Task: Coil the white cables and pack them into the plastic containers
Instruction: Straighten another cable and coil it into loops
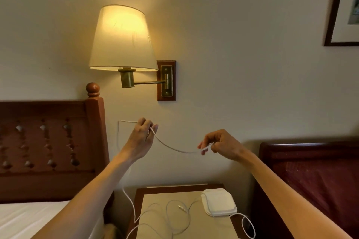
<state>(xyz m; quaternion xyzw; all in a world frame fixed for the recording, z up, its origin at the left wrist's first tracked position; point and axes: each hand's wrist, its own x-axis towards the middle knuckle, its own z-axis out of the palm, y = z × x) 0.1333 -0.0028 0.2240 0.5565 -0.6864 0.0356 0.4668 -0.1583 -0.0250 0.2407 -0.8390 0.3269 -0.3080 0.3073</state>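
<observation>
Fingers of left hand curled round white cable, raised in front of the wall. Fingers of right hand pinching the cable's far end, thumb against forefinger, at slightly lower height. Between both hands: a slack sagging span of cable, hanging free in the air, well above the tabletop.

Beyond the left hand: cable looping out to the left, bending down sharply, dropping along the wall behind the left forearm, then trailing onto the tabletop. On the tabletop: loose tangled loops of white cable, with a small metallic connector lying among them near the middle. To the right on the tabletop: white plastic container, lid on, sitting at the far right corner, with cable running across its left side and one loop hanging over the tabletop's right edge.

Above on the wall: lit wall lamp with cream shade on a brass arm and wooden mounting plate. Left: wooden headboard with carved cut-outs and a round finial, white bed sheet below. Right: second dark headboard with red padding. Upper right corner: framed picture, partly cut off.
</observation>
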